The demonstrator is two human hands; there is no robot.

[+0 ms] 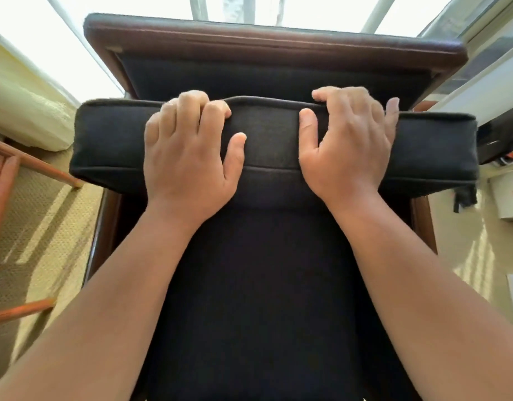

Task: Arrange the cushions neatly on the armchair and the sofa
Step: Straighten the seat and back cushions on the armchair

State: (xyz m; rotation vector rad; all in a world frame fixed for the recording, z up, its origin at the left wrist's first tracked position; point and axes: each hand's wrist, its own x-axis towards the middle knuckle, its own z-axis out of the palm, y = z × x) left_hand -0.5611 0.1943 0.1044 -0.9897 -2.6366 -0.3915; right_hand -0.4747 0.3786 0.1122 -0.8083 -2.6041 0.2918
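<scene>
A thick dark grey cushion point(113, 143) stands on its edge across the armchair, wider than the seat, with its top edge facing me. My left hand point(188, 151) grips that top edge left of centre, fingers curled over the far side. My right hand point(347, 146) grips it right of centre in the same way. The armchair point(272, 39) has a dark brown wooden frame and a dark padded back behind the cushion. Its dark seat cushion point(264, 285) lies below my forearms.
A window fills the wall behind the chair. A pale curtain point(26, 111) hangs at the left above an orange wooden frame point(3, 180) on beige carpet. At the right are a dark shelf point(498, 140), a white box point(509, 195) and pale floor.
</scene>
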